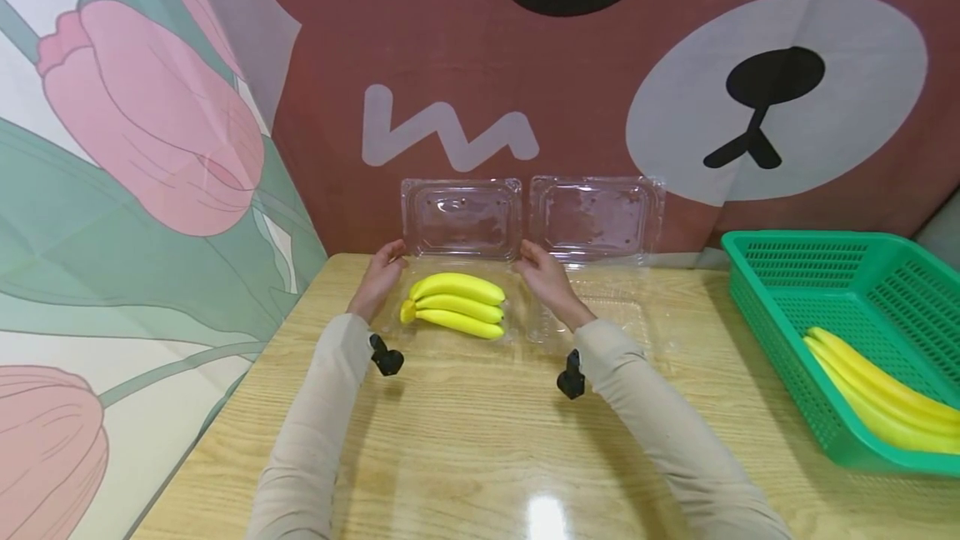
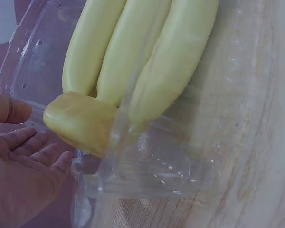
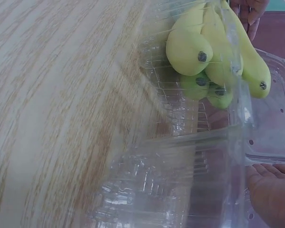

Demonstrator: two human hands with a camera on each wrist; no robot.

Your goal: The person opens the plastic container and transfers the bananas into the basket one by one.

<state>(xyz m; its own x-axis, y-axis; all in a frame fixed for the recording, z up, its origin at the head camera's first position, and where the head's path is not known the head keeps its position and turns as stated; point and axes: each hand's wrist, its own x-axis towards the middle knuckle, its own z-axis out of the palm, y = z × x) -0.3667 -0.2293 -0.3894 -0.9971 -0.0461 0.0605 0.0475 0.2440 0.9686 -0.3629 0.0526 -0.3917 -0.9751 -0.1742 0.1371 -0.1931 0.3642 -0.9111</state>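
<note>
A bunch of yellow bananas (image 1: 457, 304) lies in the base of the left clear plastic clamshell box, its stem end to the left. The lid (image 1: 461, 219) of this box stands raised behind it. My left hand (image 1: 381, 277) is at the lid's lower left corner; in the left wrist view its fingers (image 2: 35, 147) are loosely extended, with a gap to the thumb. My right hand (image 1: 551, 280) is at the lid's lower right corner, its fingertips by the edge. In the right wrist view the fingers (image 3: 273, 187) reach along the lid edge, partly cut off by the frame.
Directly right stands a second clear clamshell box, its lid (image 1: 596, 219) raised and its base (image 1: 626, 319) partly behind my right hand. A green plastic basket (image 1: 780, 382) at the right holds more yellow bananas (image 1: 885, 398). A printed cloth (image 1: 450, 40) hangs behind the wooden table (image 1: 465, 440).
</note>
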